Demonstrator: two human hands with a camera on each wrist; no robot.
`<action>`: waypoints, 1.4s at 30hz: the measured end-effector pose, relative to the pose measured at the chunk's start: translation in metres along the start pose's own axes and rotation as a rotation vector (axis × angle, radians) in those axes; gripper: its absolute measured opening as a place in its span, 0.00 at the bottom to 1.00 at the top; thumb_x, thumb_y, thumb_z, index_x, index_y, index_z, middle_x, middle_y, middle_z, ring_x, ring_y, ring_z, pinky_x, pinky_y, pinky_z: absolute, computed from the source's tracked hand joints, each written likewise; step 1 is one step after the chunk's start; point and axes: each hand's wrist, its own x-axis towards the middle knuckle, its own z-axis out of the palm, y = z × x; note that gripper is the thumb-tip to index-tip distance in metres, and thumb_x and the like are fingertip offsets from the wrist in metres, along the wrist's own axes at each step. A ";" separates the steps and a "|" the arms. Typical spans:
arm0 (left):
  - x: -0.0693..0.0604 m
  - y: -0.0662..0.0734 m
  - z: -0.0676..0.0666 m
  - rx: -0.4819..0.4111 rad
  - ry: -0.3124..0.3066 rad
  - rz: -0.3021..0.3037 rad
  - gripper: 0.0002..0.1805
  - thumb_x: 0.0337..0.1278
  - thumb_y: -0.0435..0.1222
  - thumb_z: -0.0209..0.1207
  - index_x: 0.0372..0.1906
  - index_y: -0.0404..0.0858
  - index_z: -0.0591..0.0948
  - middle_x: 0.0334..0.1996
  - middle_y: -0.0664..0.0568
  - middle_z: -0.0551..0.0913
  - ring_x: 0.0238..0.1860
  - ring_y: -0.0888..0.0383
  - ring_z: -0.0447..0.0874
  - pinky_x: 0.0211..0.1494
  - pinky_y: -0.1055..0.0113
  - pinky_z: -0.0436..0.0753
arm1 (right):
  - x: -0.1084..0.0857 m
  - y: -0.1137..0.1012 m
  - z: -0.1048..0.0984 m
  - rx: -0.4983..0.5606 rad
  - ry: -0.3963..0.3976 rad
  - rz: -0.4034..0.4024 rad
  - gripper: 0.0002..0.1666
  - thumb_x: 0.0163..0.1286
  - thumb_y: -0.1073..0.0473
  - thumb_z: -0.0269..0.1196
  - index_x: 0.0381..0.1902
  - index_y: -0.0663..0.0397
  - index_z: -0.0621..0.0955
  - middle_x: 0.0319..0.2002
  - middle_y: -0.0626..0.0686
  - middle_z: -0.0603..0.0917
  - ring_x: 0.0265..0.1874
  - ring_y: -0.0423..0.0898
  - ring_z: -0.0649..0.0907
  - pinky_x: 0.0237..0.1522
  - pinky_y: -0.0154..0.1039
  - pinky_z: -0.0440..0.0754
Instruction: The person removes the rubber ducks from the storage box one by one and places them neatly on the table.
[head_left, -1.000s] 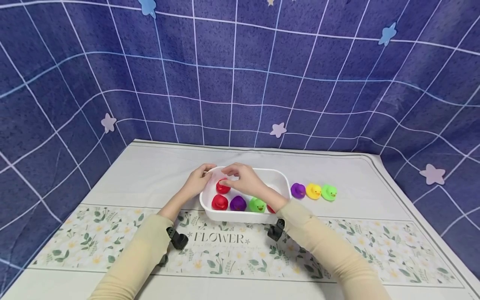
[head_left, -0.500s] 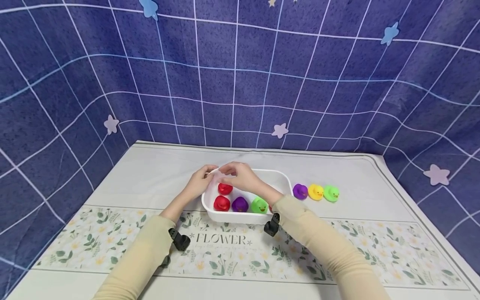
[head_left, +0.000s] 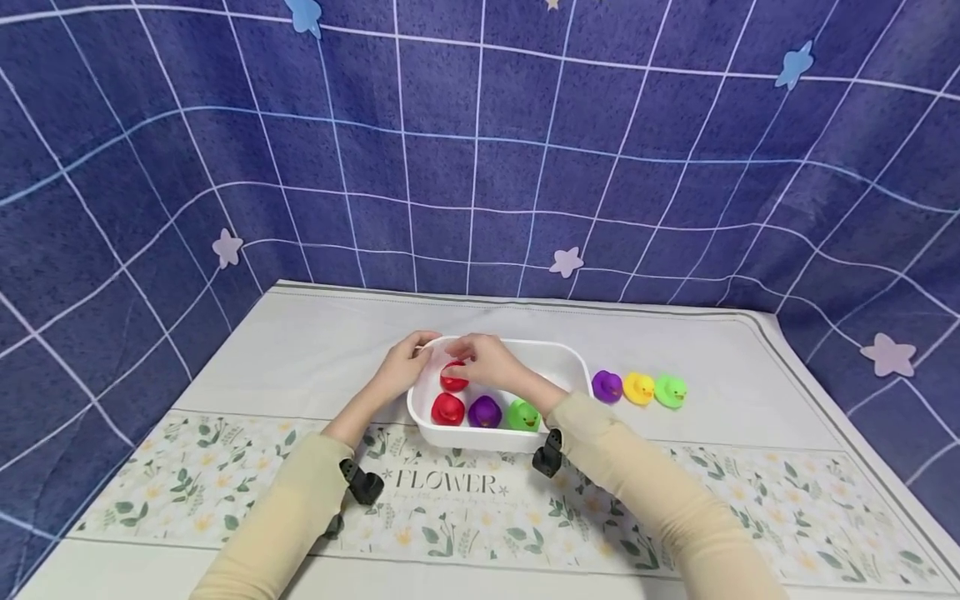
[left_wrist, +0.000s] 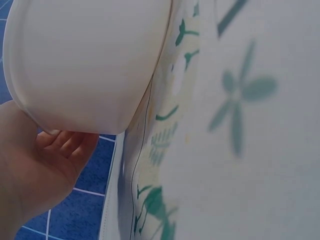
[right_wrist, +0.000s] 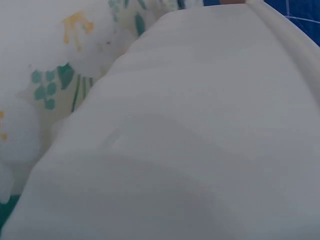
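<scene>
The left hand [head_left: 401, 365] grips the left end of a white box [head_left: 480, 438]; in the left wrist view, that hand [left_wrist: 45, 165] has its fingers behind the box's wall [left_wrist: 90, 65]. Inside the box the right hand [head_left: 491, 364] hangs over a red duck [head_left: 453, 383] at the back left, thumb across the duck and fingers spread beyond it; firm contact is unclear. Along the front wall sit another red duck [head_left: 447, 409], a purple duck [head_left: 485, 412] and a green duck [head_left: 523, 415]. Only white box wall [right_wrist: 190, 125] fills most of the right wrist view.
Right of the box, a purple duck [head_left: 607, 387], a yellow duck [head_left: 639, 388] and a green duck [head_left: 671, 391] stand in a row. A floral strip [head_left: 420, 525] crosses the white tabletop [head_left: 322, 333], and a blue gridded curtain [head_left: 450, 167] hangs behind.
The right hand rose slightly off the back-left red duck, then came down over it again. That duck kept its place in the box. The left hand has kept its grip.
</scene>
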 end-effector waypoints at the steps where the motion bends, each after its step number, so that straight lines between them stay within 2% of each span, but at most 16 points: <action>1: 0.000 0.000 0.000 -0.003 0.003 0.000 0.18 0.68 0.33 0.46 0.59 0.33 0.71 0.54 0.38 0.76 0.53 0.45 0.77 0.51 0.58 0.79 | 0.000 0.000 0.000 -0.013 -0.005 -0.004 0.23 0.59 0.57 0.68 0.50 0.63 0.80 0.48 0.58 0.84 0.48 0.52 0.82 0.53 0.41 0.78; 6: 0.001 0.003 -0.003 -0.015 0.002 -0.008 0.18 0.68 0.33 0.46 0.59 0.34 0.71 0.54 0.38 0.76 0.54 0.45 0.77 0.53 0.55 0.78 | 0.001 0.001 0.002 -0.051 -0.041 -0.026 0.23 0.58 0.57 0.69 0.49 0.63 0.81 0.45 0.57 0.85 0.45 0.49 0.83 0.51 0.38 0.78; 12: 0.001 0.003 -0.003 -0.008 0.010 0.005 0.18 0.68 0.32 0.46 0.59 0.33 0.71 0.54 0.38 0.76 0.53 0.45 0.77 0.53 0.57 0.78 | 0.000 0.000 0.002 -0.085 -0.094 -0.082 0.18 0.57 0.59 0.68 0.45 0.61 0.83 0.36 0.54 0.85 0.34 0.45 0.77 0.39 0.31 0.73; 21: -0.001 0.002 -0.002 -0.012 0.019 0.013 0.18 0.68 0.31 0.46 0.59 0.32 0.72 0.53 0.37 0.77 0.52 0.44 0.78 0.51 0.59 0.77 | 0.000 0.000 0.003 -0.113 -0.094 -0.013 0.21 0.55 0.60 0.69 0.47 0.62 0.82 0.44 0.55 0.85 0.45 0.47 0.80 0.51 0.36 0.76; 32: -0.001 -0.001 -0.001 -0.022 0.018 0.012 0.18 0.67 0.31 0.47 0.59 0.32 0.72 0.53 0.37 0.77 0.51 0.44 0.79 0.51 0.60 0.77 | 0.000 0.000 0.006 -0.123 -0.101 -0.028 0.25 0.54 0.63 0.70 0.50 0.66 0.79 0.41 0.58 0.85 0.42 0.48 0.81 0.47 0.36 0.77; 38: -0.001 -0.001 -0.001 -0.023 0.014 0.009 0.17 0.67 0.31 0.47 0.59 0.33 0.72 0.52 0.37 0.77 0.50 0.45 0.79 0.48 0.63 0.78 | -0.002 0.000 0.006 -0.131 -0.092 -0.027 0.22 0.53 0.62 0.71 0.46 0.64 0.81 0.36 0.55 0.85 0.34 0.44 0.79 0.39 0.31 0.76; 42: 0.000 -0.001 0.000 -0.016 0.007 0.008 0.18 0.67 0.31 0.47 0.59 0.33 0.72 0.52 0.37 0.77 0.49 0.45 0.79 0.47 0.63 0.78 | -0.003 0.000 0.005 -0.126 -0.084 -0.011 0.22 0.53 0.63 0.71 0.46 0.64 0.81 0.37 0.56 0.85 0.36 0.45 0.80 0.40 0.32 0.76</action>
